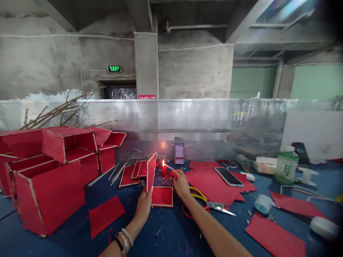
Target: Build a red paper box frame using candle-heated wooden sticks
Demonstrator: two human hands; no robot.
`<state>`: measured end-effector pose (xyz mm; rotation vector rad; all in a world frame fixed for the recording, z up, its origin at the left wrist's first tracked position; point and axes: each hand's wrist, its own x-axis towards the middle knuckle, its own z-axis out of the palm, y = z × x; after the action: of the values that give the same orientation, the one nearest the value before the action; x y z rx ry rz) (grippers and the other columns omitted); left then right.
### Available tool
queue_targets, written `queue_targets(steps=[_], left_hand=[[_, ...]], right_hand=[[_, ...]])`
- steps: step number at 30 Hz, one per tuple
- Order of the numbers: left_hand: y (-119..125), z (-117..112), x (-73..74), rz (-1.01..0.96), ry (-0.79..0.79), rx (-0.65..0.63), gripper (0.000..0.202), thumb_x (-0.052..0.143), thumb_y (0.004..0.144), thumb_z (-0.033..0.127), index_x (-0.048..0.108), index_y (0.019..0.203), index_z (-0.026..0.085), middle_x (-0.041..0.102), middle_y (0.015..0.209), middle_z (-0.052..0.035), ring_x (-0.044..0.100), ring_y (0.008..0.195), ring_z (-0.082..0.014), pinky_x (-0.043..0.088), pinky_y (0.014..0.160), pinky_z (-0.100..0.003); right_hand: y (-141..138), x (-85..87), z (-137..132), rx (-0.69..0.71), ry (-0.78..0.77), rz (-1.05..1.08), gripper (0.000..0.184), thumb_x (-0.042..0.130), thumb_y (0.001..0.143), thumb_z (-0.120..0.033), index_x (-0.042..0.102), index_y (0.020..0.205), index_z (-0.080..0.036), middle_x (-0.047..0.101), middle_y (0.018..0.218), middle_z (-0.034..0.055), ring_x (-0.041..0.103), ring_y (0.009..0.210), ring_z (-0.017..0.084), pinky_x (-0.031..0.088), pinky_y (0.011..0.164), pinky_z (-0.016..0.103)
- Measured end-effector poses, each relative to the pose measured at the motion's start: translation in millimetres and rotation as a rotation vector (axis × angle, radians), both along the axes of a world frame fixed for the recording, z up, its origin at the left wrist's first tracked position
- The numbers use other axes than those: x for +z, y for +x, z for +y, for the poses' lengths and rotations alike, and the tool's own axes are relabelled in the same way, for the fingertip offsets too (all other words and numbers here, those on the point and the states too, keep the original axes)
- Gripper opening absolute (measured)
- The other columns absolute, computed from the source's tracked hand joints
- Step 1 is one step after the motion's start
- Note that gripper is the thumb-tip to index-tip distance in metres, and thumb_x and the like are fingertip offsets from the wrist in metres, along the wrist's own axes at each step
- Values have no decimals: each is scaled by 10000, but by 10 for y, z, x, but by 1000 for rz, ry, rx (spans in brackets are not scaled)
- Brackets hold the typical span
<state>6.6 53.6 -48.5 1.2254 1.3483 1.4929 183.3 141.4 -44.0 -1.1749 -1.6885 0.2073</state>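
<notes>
My left hand [144,205] grips the lower edge of a red paper panel [150,172] with a thin stick frame and holds it upright on edge. A second framed red panel [162,196] lies flat just right of that hand. My right hand [181,184] is closed around a thin white stick [169,167]; the stick's tip reaches the flame of a short red candle [163,168] burning on the blue table [166,232].
Several red paper boxes [50,178] are stacked at the left with dry twigs behind. Yellow-handled scissors [211,204], a phone [229,176], red sheets [274,237], a green bottle [286,166] and tape rolls lie at the right. A perforated metal screen [200,125] backs the table.
</notes>
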Motion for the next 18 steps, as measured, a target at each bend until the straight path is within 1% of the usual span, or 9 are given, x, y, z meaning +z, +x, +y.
queue_targets(steps=[3, 8, 15, 18], left_hand=[[10, -14, 19, 1, 12, -9, 452, 437, 749, 308, 558, 1142, 119, 693, 980, -100, 640, 910, -228, 461, 848, -327], [23, -52, 50, 5, 21, 2, 454, 439, 745, 320, 561, 1137, 127, 695, 978, -98, 643, 894, -231, 471, 824, -324], [2, 0, -7, 12, 7, -8, 465, 425, 753, 317, 545, 1153, 112, 699, 947, -99, 648, 870, -234, 469, 809, -322], [5, 4, -4, 8, 7, 2, 458, 436, 750, 310, 553, 1150, 121, 699, 953, -93, 649, 856, -230, 471, 790, -311]], right_hand=[[-2, -3, -1, 1, -3, 2, 417, 399, 713, -49, 615, 1052, -161, 569, 1098, 81, 559, 1013, 161, 443, 888, 254], [0, -7, 3, -15, 3, -10, 400, 396, 738, -63, 619, 1054, -162, 568, 1108, 87, 547, 1045, 171, 435, 907, 266], [1, -1, 9, -18, -8, -15, 426, 401, 711, -45, 621, 1059, -154, 577, 1107, 85, 564, 1008, 165, 440, 893, 261], [0, 3, 6, -25, -4, -19, 428, 405, 713, -51, 622, 1067, -155, 578, 1109, 85, 557, 1022, 169, 438, 892, 256]])
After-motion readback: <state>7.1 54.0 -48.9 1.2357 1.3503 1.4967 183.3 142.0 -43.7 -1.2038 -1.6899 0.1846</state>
